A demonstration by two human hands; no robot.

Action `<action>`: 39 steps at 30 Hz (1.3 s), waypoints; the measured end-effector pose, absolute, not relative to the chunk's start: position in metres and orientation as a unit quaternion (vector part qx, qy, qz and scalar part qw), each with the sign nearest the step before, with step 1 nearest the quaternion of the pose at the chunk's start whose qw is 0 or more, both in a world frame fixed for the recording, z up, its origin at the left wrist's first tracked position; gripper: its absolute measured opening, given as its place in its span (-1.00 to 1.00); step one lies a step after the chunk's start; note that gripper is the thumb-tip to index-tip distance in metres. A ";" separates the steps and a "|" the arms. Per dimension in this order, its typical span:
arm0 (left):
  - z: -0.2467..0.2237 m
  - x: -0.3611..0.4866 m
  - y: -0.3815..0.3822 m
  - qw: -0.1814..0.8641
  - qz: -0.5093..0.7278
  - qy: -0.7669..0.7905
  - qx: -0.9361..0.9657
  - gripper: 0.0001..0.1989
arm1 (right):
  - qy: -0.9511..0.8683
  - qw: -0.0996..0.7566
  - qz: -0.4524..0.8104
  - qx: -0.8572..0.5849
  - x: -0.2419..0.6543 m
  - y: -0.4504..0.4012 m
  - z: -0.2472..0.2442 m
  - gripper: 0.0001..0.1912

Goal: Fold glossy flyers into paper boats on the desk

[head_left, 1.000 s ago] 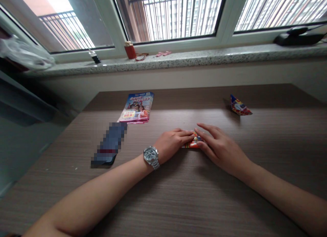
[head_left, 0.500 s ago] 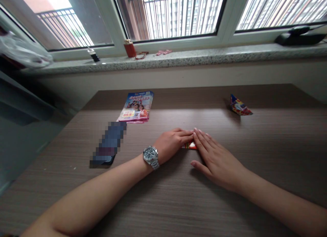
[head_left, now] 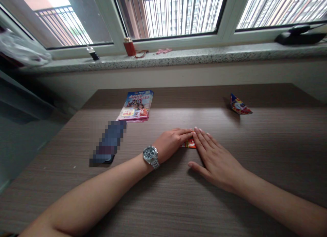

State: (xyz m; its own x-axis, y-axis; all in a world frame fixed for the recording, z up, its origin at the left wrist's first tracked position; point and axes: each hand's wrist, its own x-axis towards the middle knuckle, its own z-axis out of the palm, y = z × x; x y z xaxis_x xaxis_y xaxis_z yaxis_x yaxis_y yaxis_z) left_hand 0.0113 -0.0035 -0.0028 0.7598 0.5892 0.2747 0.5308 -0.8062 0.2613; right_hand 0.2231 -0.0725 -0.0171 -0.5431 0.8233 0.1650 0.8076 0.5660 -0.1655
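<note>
A small piece of folded, printed paper (head_left: 189,143), red with bits of white and green, lies on the table, mostly covered by my hands. My left hand (head_left: 172,141), with a metal watch (head_left: 150,154) on its wrist, rests with outstretched fingers over the paper's left and upper part. Flat along the paper's right side lies my right hand (head_left: 216,158), its thumb spread away toward me. The fingertips of both hands meet at the paper's top. How the paper is folded underneath cannot be seen.
A folded paper piece (head_left: 239,105) stands at the table's back right. A stack of printed flyers (head_left: 136,105) lies back left, with a blurred phone (head_left: 108,143) nearer me. The granite windowsill (head_left: 204,57) holds a red bottle-like object (head_left: 129,47) and a black device (head_left: 298,35).
My right thumb has shifted slightly left and a little more of the paper's print shows. Otherwise both hands stay in place.
</note>
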 end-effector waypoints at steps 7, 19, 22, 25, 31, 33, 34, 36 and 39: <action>-0.002 0.013 -0.007 0.094 0.172 0.321 0.927 -0.60 | -0.880 0.092 0.042 -0.464 0.226 -0.071 -0.014 -0.04; 0.005 0.011 -0.009 0.118 0.196 0.289 0.930 -0.66 | -0.876 0.093 0.053 -0.470 0.225 -0.069 -0.017 -0.11; 0.006 0.011 -0.011 0.118 0.185 0.287 0.932 -0.64 | -0.877 0.105 0.052 -0.465 0.227 -0.069 -0.018 -0.11; 0.005 0.010 -0.011 0.121 0.179 0.286 0.933 -0.63 | -0.880 0.107 0.051 -0.461 0.229 -0.070 -0.019 -0.13; 0.002 0.009 -0.008 0.104 0.199 0.279 0.934 -0.64 | -0.888 0.095 0.046 -0.448 0.231 -0.065 -0.017 -0.13; 0.003 0.010 -0.006 0.083 0.210 0.267 0.937 -0.66 | -0.888 0.088 0.046 -0.449 0.233 -0.060 -0.017 -0.13; 0.004 0.011 -0.005 0.068 0.214 0.260 0.939 -0.67 | -0.887 0.086 0.045 -0.451 0.234 -0.057 -0.017 -0.13; 0.005 0.012 -0.004 0.035 0.212 0.248 0.945 -0.68 | -0.884 0.087 0.041 -0.457 0.236 -0.050 -0.019 -0.13; 0.006 0.012 -0.004 0.009 0.200 0.236 0.951 -0.68 | -0.885 0.088 0.037 -0.456 0.241 -0.041 -0.020 -0.10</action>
State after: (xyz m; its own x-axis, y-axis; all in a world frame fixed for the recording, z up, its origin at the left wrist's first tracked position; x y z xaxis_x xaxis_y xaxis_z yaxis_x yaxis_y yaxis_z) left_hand 0.0124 -0.0042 0.0059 0.8084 0.4530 0.3760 0.4456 -0.8882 0.1120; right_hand 0.2413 -0.0415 -0.0203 -0.5685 0.8137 0.1215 0.8005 0.5811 -0.1466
